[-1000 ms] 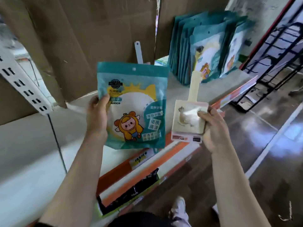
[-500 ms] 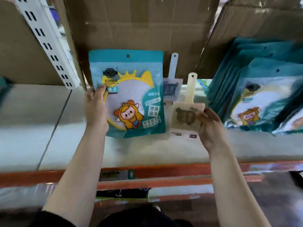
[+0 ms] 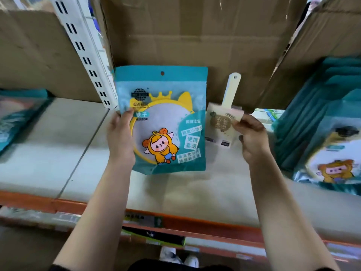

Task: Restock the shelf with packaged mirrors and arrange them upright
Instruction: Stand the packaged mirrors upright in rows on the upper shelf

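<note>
**Pack upright in the left hand, stack off to the right**

Shelf (image 3: 175, 192): pale deck with an orange front lip. Both hands work over its middle stretch. Cardboard boxes (image 3: 195, 36) form the back wall behind it. A stack of teal packs (image 3: 320, 122) leans at the right end of the shelf, faces toward the camera.

Teal mirror pack (image 3: 166, 106): held face-out, long axis vertical, hang-hole on top, so the orientation suits standing it up. Its lower edge is low over the shelf, but I can't tell if it touches. Its back is close to the cardboard.

Left hand (image 3: 119, 141): fingers (image 3: 127, 114) clamped on the pack's left edge, thumb on the front face.

Right hand (image 3: 254, 141): pinching a small handled mirror (image 3: 222, 122) by the right side of its card, handle pointing up. It sits just right of the pack.

Key relation: the stack lies to the right of the pack and well apart, with the right hand and the handled mirror between them. The right hand is nearer the stack but occupied, so the pack is in the farther hand.

My read: the pack either stands where it is against the cardboard, or has to cross past the right hand to reach the stack.

Risk: it looks like a soft pouch and may flop forward with nothing to lean on.
</note>
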Available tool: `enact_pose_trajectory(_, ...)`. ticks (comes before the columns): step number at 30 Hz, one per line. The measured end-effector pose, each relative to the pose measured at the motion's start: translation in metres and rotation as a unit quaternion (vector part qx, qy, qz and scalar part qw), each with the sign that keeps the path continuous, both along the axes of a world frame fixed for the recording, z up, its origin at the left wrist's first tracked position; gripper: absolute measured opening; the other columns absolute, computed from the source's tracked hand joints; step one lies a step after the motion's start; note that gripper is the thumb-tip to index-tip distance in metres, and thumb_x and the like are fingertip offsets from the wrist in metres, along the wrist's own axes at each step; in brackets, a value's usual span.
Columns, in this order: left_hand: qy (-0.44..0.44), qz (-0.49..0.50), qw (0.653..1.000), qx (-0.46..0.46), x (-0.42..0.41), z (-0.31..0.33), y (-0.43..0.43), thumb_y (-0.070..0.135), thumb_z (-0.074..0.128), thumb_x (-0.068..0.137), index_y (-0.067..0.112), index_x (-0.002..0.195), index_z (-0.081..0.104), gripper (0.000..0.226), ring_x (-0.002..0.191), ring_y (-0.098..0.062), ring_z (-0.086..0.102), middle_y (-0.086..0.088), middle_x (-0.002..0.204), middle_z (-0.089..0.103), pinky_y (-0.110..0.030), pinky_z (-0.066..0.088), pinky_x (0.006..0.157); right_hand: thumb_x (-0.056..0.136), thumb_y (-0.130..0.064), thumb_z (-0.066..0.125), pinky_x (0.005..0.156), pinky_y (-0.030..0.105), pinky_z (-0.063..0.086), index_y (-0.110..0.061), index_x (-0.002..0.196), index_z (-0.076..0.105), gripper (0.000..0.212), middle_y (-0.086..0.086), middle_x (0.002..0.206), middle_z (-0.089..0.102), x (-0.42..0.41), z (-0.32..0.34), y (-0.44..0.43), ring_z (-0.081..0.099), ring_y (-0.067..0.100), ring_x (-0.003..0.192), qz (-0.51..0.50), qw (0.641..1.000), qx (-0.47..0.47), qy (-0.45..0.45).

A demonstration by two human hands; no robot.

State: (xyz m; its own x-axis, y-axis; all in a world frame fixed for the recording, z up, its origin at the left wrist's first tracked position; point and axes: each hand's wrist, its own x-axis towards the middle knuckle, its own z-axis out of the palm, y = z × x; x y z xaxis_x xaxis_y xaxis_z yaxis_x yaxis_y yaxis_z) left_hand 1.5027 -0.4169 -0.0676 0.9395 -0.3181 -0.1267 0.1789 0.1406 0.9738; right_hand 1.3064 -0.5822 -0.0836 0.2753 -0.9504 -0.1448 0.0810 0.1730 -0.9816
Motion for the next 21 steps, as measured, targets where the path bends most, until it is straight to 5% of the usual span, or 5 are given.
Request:
enact_pose_trajectory(4, -0.005, -0.032, 0.999, -0.007, -0.004, -0.006, -0.004, 0.017, 0.057, 0.091, 0.021, 0.076, 0.058, 0.015, 0.063, -0.002, 0.058, 0.008, 0.072, 0.061, -0.016, 0.045, 0.064, 0.087, 0.002, 0.059, 0.054, 0.007, 0.041, -0.014, 0.087, 0.062, 0.017, -0.008, 0.072, 0.062, 0.002, -0.017, -0.001, 0.053, -0.008, 0.054, -0.015, 0.991, -0.066, 0.118)
enact_pose_trajectory(8, -0.019, -0.039, 0.998, -0.034, 0.005, 0.001, -0.014, 0.014, 0.055, 0.092, 0.019, 0.074, 0.055, 0.019, 0.052, 0.007, 0.055, 0.017, 0.054, 0.061, -0.008, 0.042, 0.052, 0.086, -0.009, 0.061, 0.065, 0.027, 0.042, -0.021, 0.080, 0.058, 0.014, 0.000, 0.075, 0.060, 0.015, -0.020, -0.014, 0.053, 0.016, 0.069, -0.041, 0.958, -0.153, 0.240)
enact_pose_trajectory(10, -0.019, -0.042, 0.998, -0.052, 0.012, 0.005, -0.020, 0.013, 0.054, 0.092, 0.018, 0.072, 0.054, 0.021, 0.051, 0.005, 0.056, 0.017, 0.051, 0.060, -0.009, 0.043, 0.052, 0.086, -0.011, 0.060, 0.059, 0.026, 0.038, -0.020, 0.081, 0.054, 0.012, 0.002, 0.078, 0.059, 0.023, -0.019, -0.019, 0.053, 0.021, 0.073, -0.061, 0.938, -0.181, 0.289)
enact_pose_trajectory(21, 0.006, -0.083, 0.991, -0.105, 0.022, -0.005, -0.030, 0.011, 0.054, 0.092, 0.014, 0.077, 0.056, 0.015, 0.059, -0.002, 0.062, 0.012, 0.059, 0.066, -0.017, 0.049, 0.056, 0.082, -0.024, 0.071, 0.074, 0.026, 0.037, -0.009, 0.123, 0.049, 0.048, 0.010, 0.119, 0.054, 0.028, -0.029, -0.015, 0.056, 0.025, 0.100, -0.108, 0.918, -0.193, 0.328)
